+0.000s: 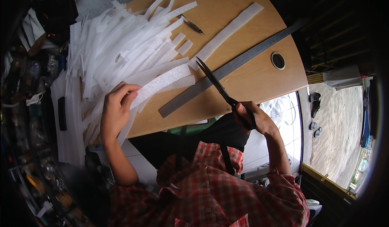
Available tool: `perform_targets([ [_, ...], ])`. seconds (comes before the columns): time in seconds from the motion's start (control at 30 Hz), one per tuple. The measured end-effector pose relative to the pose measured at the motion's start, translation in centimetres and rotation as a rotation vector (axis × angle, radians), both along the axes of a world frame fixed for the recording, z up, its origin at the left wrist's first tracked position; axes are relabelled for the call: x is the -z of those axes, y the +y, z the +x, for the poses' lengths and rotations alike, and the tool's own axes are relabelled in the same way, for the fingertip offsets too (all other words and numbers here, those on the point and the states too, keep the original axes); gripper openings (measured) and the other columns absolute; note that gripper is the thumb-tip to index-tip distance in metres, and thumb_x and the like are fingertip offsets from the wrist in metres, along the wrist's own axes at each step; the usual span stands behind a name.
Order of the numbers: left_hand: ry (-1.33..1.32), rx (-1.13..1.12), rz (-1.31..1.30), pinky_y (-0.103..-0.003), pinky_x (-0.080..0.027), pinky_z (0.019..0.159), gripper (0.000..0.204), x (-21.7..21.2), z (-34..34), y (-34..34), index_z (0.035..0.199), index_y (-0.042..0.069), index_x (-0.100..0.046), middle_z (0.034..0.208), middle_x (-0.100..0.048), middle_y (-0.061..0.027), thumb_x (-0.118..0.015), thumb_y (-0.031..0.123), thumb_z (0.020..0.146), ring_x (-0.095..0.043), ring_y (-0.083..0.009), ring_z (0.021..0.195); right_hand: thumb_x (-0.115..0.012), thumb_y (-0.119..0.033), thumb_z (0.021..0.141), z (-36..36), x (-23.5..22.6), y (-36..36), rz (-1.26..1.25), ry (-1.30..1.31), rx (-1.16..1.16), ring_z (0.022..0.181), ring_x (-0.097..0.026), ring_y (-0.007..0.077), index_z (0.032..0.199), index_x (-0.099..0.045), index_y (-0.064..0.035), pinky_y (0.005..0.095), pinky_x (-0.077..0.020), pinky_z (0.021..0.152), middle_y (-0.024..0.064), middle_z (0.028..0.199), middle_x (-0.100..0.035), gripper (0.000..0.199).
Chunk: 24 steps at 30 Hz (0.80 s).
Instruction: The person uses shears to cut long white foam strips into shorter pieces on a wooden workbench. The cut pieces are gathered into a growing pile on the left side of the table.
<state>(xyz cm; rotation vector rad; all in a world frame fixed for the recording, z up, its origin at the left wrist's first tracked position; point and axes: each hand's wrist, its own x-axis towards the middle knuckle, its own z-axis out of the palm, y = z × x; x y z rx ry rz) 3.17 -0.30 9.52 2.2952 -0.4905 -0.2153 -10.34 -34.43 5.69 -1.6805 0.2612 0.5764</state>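
Between the thumb and fingers of my left hand (116, 107) is one end of a white foam strip (162, 81), which slants up to the right over the table. My right hand (256, 119) grips the handles of black scissors (221, 88). Their blades point up and left, with the tips close to the strip's far end. Whether the blades touch the foam I cannot tell. Under the scissors a long grey metal ruler (243, 61) crosses the table at a slant. Another white strip (231, 30) lies flat beyond the blade tips.
A big heap of white foam strips (109, 49) covers the left of the wooden table (259, 83). A dark pen-like tool (191, 24) lies beside the heap. At the right is a round cable hole (278, 60). Crowded shelves (44, 170) stand at left; shoes (315, 105) sit by the doorway.
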Motion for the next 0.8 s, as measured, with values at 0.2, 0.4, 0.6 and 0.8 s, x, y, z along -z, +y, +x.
perform_targets([
  [0.2,-0.060,0.038,0.049,-0.028,-0.045,0.069,0.012,-2.1,-0.4,0.9,0.100,-0.006,-0.064,0.083,-0.062,-0.0134,-0.057,-0.001,0.091,-0.058,-0.0202,0.072,-0.041,-0.071,0.093,0.0,0.2,0.5,-0.021,0.047,0.027,0.045,-0.051,0.0130,0.075,-0.049,-0.0021,0.0268,-0.0390,0.043,0.0025,0.056,-0.045,0.071],
  [0.4,-0.244,-0.224,0.165,-0.030,-0.046,0.075,0.016,-3.2,0.3,4.4,0.106,-0.002,-0.066,0.094,-0.064,-0.0123,-0.060,0.006,0.093,-0.060,-0.0239,0.081,-0.041,-0.073,0.091,-0.4,0.3,0.6,0.051,0.020,0.046,0.046,-0.052,0.0131,0.076,-0.050,-0.0019,0.0261,-0.0391,0.044,0.0028,0.057,-0.046,0.073],
  [0.6,-0.713,-0.305,0.280,-0.038,-0.046,0.090,0.027,0.3,1.4,-0.5,0.116,0.006,-0.067,0.108,-0.065,-0.0112,-0.066,0.012,0.090,-0.060,-0.0307,0.098,-0.044,-0.082,0.083,-3.1,1.1,-0.1,0.145,-0.010,0.025,0.054,-0.055,0.0117,0.085,-0.054,-0.0008,0.0263,-0.0403,0.050,0.0024,0.063,-0.049,0.081],
  [0.8,-0.257,0.180,0.110,-0.045,-0.041,0.090,0.039,6.4,2.0,-8.5,0.119,0.008,-0.062,0.108,-0.058,-0.0090,-0.074,0.012,0.082,-0.053,-0.0286,0.107,-0.052,-0.090,0.068,-6.9,0.8,-0.7,0.137,-0.046,0.131,0.055,-0.053,0.0090,0.091,-0.056,0.0013,0.0236,-0.0392,0.050,0.0006,0.064,-0.050,0.095],
])
